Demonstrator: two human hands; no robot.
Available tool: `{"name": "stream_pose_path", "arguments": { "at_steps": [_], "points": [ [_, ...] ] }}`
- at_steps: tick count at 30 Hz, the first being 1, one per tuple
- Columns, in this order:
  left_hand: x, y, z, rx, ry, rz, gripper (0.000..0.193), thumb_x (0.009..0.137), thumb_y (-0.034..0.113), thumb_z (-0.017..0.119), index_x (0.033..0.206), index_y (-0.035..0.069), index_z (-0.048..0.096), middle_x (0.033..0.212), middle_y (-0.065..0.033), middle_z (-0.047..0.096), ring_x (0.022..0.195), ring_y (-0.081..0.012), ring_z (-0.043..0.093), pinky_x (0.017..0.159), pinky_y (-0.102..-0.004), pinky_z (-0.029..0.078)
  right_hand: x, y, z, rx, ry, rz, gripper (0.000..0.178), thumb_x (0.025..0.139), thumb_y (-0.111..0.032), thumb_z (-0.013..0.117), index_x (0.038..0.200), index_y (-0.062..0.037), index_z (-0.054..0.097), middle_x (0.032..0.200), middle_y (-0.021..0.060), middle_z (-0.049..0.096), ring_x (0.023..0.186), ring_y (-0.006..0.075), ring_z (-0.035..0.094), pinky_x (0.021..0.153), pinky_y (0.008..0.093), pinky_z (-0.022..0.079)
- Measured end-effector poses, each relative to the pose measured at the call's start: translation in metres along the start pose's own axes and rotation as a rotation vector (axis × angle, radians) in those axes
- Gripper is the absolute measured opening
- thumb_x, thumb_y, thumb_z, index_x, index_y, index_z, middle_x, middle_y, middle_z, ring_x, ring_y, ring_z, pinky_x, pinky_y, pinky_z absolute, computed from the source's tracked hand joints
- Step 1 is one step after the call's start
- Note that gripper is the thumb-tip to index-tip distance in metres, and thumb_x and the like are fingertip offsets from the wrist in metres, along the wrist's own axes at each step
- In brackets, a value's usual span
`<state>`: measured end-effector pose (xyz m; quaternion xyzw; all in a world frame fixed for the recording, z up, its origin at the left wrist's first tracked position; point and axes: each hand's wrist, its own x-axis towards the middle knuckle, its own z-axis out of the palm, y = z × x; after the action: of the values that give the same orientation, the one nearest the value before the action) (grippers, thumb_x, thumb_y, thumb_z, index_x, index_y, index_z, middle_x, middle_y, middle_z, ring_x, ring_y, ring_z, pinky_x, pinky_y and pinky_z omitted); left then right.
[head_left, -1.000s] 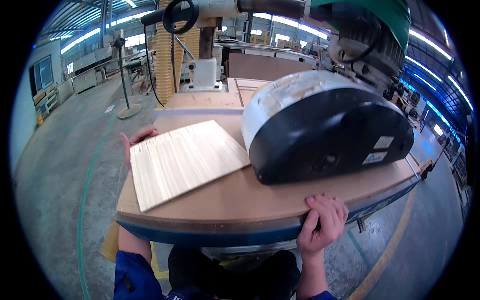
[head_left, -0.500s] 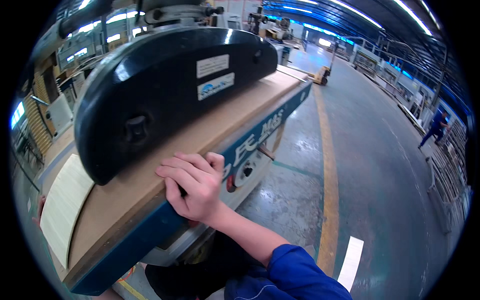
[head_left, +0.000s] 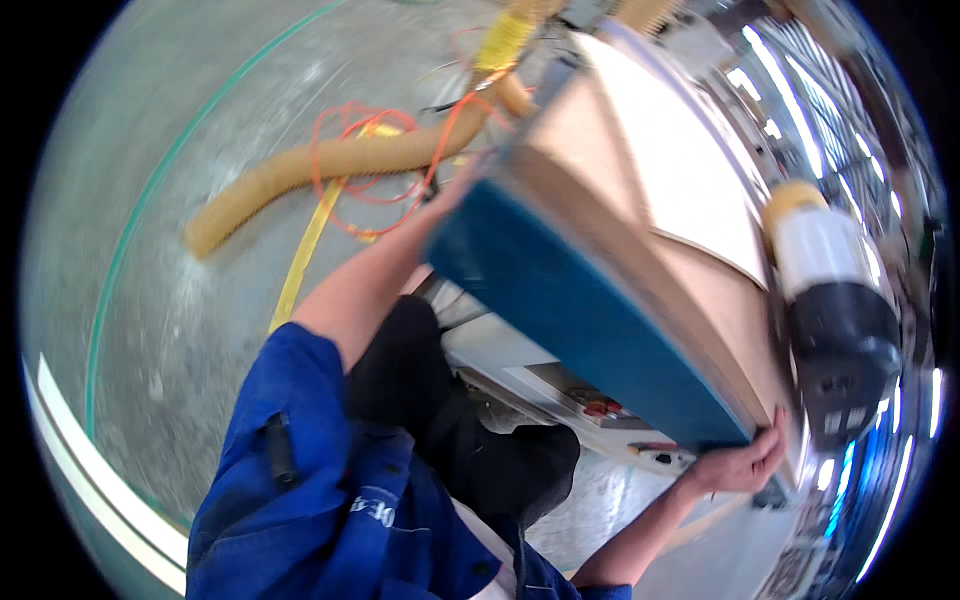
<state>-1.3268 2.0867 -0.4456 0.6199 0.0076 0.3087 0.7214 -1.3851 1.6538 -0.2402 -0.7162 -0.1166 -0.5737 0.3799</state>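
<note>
Right hand point(head_left: 745, 463) curls round the worktop's point(head_left: 706, 285) front edge, probably as a brace. Left hand is hidden beyond the left corner, grip unclear. Board point(head_left: 690, 150) lies toward the back edge, fully supported by the look of it.

front strip: bare tabletop point(head_left: 715, 300) offers a passage between the pale board point(head_left: 690, 150) and blue edge point(head_left: 580, 310).
right side: black-and-white guard point(head_left: 840, 320) bars the way; right hand point(head_left: 745, 465) occupies nearby edge.
left floor: tan hose point(head_left: 320, 167), orange cord point(head_left: 437, 150) obstruct.
</note>
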Motion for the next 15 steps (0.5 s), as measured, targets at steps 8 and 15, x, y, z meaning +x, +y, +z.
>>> {"name": "stream_pose_path", "arguments": {
  "at_steps": [8,15],
  "points": [
    [-0.029,-0.08,0.026,0.164,0.092,-0.107,0.048,0.102,0.039,0.051,0.132,0.001,0.057,0.123,-0.0177,0.062,0.107,-0.0242,0.061,0.09,-0.0391,0.048,0.01,-0.014,-0.005,-0.112,-0.049,-0.082,0.038,0.104,-0.023,0.043,0.115,0.0025,0.07,0.116,0.014,0.068,0.107,0.0261,0.061,0.096,0.0394,0.048],
    [-0.061,-0.067,-0.017,0.549,-0.041,0.175,0.043,0.104,0.042,0.048,0.124,0.009,0.066,0.116,-0.0201,0.067,0.102,-0.033,0.066,0.088,-0.0381,0.052,0.005,-0.005,0.001,-0.118,-0.106,-0.21,0.036,0.101,-0.021,0.045,0.111,0.0033,0.069,0.113,0.0151,0.068,0.105,0.0269,0.062,0.094,0.0407,0.047]
  ]
}}
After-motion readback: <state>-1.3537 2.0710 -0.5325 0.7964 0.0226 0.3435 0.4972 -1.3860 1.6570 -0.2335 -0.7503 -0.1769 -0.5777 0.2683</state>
